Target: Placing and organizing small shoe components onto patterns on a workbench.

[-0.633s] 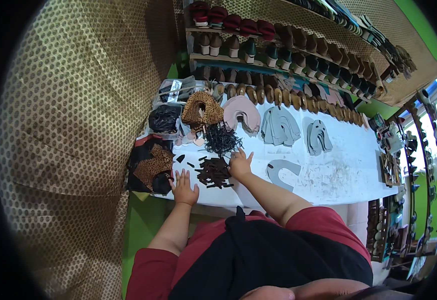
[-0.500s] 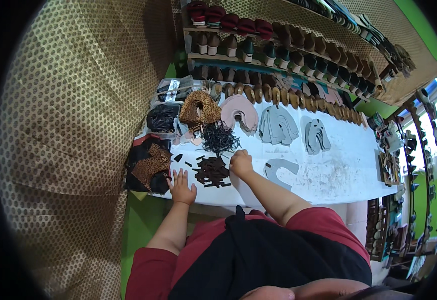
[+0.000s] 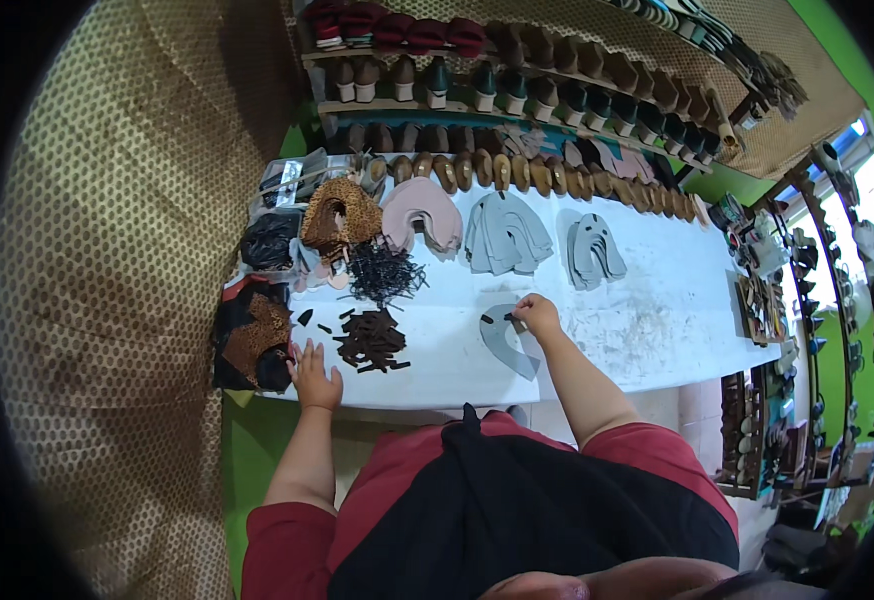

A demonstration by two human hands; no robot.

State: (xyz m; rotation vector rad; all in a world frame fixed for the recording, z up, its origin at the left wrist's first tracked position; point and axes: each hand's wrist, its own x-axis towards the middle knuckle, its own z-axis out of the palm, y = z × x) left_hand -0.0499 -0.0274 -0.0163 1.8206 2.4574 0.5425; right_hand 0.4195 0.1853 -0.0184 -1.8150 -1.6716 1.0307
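Note:
On the white-covered table lies a grey curved shoe-upper piece [image 3: 502, 348] with a small dark strip [image 3: 487, 318] on its upper left. My right hand [image 3: 540, 315] is at the top of that piece, thumb and fingers pinched on another small dark strip [image 3: 513, 316]. Near the table's front edge my left hand [image 3: 314, 380] rests flat with its fingers spread, holding nothing. Just to its right is a heap of short dark brown strips [image 3: 371, 341]. Thin black strips [image 3: 384, 273] lie tangled behind that heap.
Stacked behind are leopard-print pieces [image 3: 340, 215], pink pieces [image 3: 423, 212] and two grey stacks [image 3: 507, 234] [image 3: 594, 250]. A black and leopard-print bundle [image 3: 254, 335] sits at the left corner. Shoe lasts [image 3: 502, 172] line the back, below shoe shelves. A tool box [image 3: 760, 306] stands right.
My right hand has moved right, from beside the brown strips to the grey curved piece, and a dark strip now shows in its fingers. My left hand stays near the table's front edge.

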